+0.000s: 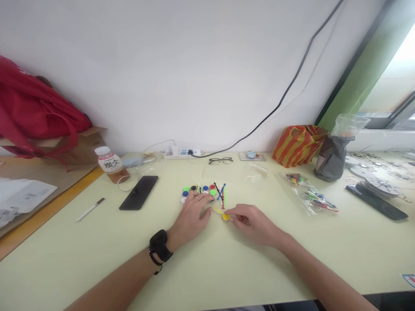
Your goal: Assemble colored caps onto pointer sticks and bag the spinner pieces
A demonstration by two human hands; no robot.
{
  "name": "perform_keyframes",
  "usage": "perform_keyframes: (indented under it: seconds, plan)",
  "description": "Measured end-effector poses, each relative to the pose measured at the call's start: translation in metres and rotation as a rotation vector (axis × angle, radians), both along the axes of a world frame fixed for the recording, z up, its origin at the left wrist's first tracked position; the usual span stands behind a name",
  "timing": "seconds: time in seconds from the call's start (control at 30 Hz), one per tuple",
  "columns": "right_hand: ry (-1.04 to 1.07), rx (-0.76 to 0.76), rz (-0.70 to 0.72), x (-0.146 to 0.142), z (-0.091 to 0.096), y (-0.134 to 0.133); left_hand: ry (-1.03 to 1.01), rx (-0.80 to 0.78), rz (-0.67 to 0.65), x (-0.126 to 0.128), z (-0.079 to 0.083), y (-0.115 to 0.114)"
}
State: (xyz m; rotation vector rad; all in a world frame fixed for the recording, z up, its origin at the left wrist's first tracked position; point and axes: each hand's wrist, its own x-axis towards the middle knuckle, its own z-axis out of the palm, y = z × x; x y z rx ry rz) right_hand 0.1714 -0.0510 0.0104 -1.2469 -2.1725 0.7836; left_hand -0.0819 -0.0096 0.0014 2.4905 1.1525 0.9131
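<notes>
My right hand point(254, 222) has its index finger and thumb on a small yellow disc point(226, 216) with a clear base, the other fingers curled in. A thin yellow pointer point(217, 211) reaches from the disc toward the thumb of my left hand point(194, 214). My left hand lies with its fingers stretched out over a group of coloured discs, among them a blue disc point(185, 194) and a red disc point(212, 187), and partly hides them. Just right of these lie several thin arrow-shaped pointers point(223, 194) in black, blue, red and green.
Plastic bags of coloured parts point(316, 199) lie to the right, near a dark phone point(376, 202). Glasses point(221, 161) and a power strip point(181, 153) sit along the wall. At left are a black phone point(139, 193), a drink bottle point(112, 165) and a pen point(90, 210).
</notes>
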Motion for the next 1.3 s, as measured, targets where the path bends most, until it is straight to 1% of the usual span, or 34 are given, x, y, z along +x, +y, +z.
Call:
perform_keyframes:
  seconds: [0.17, 0.3, 0.47, 0.63, 0.8, 0.87, 0.9, 0.93, 0.97, 1.0, 1.07, 1.13, 1.2, 1.3]
  plan:
    - [-0.024, 0.028, -0.007, -0.002, 0.003, -0.001, 0.026, 0.006, -0.003, 0.000, -0.001, 0.000]
    - [-0.037, 0.064, -0.026, -0.001, 0.002, 0.000, 0.005, 0.019, 0.000, 0.001, 0.001, 0.001]
    - [-0.091, 0.106, -0.088, 0.006, 0.003, 0.003, -0.017, 0.016, -0.004, 0.001, 0.001, 0.000]
    - [-0.299, 0.201, -0.219, 0.021, 0.007, 0.010, -0.047, -0.011, -0.046, 0.002, 0.003, -0.002]
    - [-0.510, 0.263, -0.422, 0.043, -0.001, 0.022, -0.048, -0.060, -0.160, 0.003, 0.006, -0.006]
    - [-0.531, 0.324, -0.505, 0.049, -0.005, 0.025, -0.045, -0.068, -0.178, 0.004, 0.008, -0.007]
    - [-0.510, 0.361, -0.523, 0.049, -0.007, 0.026, -0.044, -0.068, -0.181, 0.004, 0.008, -0.007]
    - [-0.466, 0.395, -0.516, 0.048, -0.008, 0.025, -0.046, -0.067, -0.186, 0.004, 0.008, -0.008]
    - [-0.404, 0.418, -0.479, 0.045, -0.008, 0.024, -0.049, -0.065, -0.194, 0.005, 0.009, -0.008]
    - [-0.334, 0.426, -0.414, 0.039, -0.009, 0.022, -0.053, -0.062, -0.203, 0.005, 0.009, -0.008]
    - [-0.202, 0.407, -0.241, 0.025, -0.010, 0.018, -0.061, -0.055, -0.219, 0.006, 0.009, -0.008]
    - [-0.128, 0.376, -0.097, 0.009, -0.013, 0.016, -0.062, -0.045, -0.236, 0.007, 0.009, -0.008]
    - [-0.118, 0.363, -0.007, -0.003, -0.017, 0.017, -0.057, -0.036, -0.249, 0.008, 0.008, -0.008]
    - [-0.187, 0.366, 0.051, -0.012, -0.021, 0.023, -0.051, -0.032, -0.254, 0.008, 0.007, -0.008]
